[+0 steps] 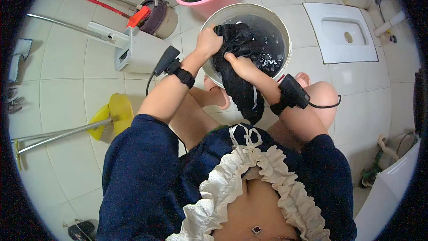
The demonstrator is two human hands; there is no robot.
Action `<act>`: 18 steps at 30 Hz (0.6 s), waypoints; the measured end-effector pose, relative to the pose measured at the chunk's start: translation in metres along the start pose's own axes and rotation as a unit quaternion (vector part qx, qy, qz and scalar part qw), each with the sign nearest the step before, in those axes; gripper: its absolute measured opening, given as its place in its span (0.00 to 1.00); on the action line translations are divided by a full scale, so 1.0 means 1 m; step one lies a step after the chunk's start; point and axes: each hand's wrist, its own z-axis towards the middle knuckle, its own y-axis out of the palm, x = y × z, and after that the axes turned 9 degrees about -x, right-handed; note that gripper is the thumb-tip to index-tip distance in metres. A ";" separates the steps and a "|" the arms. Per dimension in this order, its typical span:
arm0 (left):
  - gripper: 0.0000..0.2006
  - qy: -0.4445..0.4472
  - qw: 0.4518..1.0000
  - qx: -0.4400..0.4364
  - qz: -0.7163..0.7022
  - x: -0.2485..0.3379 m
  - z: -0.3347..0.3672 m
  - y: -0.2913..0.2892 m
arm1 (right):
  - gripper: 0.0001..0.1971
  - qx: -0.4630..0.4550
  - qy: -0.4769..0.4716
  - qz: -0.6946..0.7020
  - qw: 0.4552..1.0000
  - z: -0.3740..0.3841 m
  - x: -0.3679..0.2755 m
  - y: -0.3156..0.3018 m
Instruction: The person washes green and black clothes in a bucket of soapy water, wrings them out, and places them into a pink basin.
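A wet black garment point(240, 90) hangs over the near rim of a pale round bucket point(288, 40) that stands in front of me. Dark, sudsy water point(273, 47) fills much of the bucket. My left hand point(209, 41) is closed round a bunched part of the cloth at the bucket's left side. Lower and a little to the right, my right hand point(241, 67) grips the same cloth, its thumb on top. Part of the garment lies over the water, and its lower end dangles outside, between my knees. A thin white strip shows along that end.
Behind the bucket stands a pink tub point(209, 1) of clothes. To the left are a white mop bucket point(145, 51), a round grey bucket point(167, 20) and a yellow dustpan point(119, 110) with a long handle. A white squat toilet point(330, 47) is set in the tiled floor at right.
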 end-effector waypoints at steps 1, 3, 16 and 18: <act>0.16 -0.017 1.000 0.003 -0.006 0.000 -0.001 -0.001 | 0.36 -0.017 -0.028 0.092 0.995 -0.003 0.002 0.000; 0.16 -0.040 0.999 -0.001 -0.007 -0.002 -0.004 -0.003 | 0.39 -0.050 -0.080 0.273 0.957 -0.013 0.006 -0.001; 0.26 0.014 0.704 -0.100 -0.703 0.035 -0.030 -0.032 | 0.17 -0.109 -0.146 0.505 0.844 -0.064 -0.023 -0.059; 0.25 0.040 0.589 -0.186 -0.785 0.045 -0.034 -0.021 | 0.17 -0.124 -0.163 0.510 0.836 -0.070 -0.027 -0.068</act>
